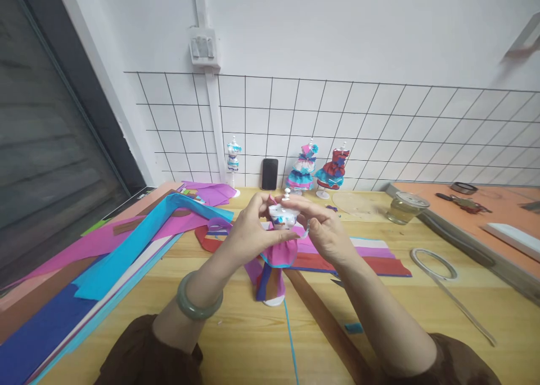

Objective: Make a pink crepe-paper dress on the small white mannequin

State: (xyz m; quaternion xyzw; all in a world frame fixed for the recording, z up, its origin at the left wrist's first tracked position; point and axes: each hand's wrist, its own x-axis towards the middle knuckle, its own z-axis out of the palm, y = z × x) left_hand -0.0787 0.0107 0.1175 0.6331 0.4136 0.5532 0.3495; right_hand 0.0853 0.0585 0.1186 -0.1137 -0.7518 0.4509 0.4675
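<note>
Clock directions take the held miniature dress form (pixel 283 219) as the dial centre, with 12 o'clock toward the wall. At 2 to 3 o'clock, a clear glass vessel (pixel 405 209) with a round clear top stands on the wooden table (pixel 236 340) and contains a pale yellow liquid. The dress form is located near mid-table, between the two hands. Its long axis is close to vertical: the white knobbed neck points to 12 o'clock, leaning slightly toward 1, and the round white base (pixel 274 301) lies at 6 to 7 o'clock, on the table. The facing of its front cannot be determined. The bodice is white with blue patches; a pink skirt (pixel 280 254) with a light-blue edge hangs below it. The left hand (pixel 253 225) grasps the torso from the 9 o'clock side, thumb across the waist. The right hand (pixel 324 233) grasps it from the 3 o'clock side, fingers along the shoulder and thumb near the waist. Three further dressed forms stand near the wall: one (pixel 233 159) at 11 o'clock, two (pixel 302 168) between 12 and 2. A dark phone (pixel 270 174) leans at 12. Coloured strips (pixel 130 250) lie at 9 o'clock; a pale tape ring (pixel 452 271) lies at 3.
</note>
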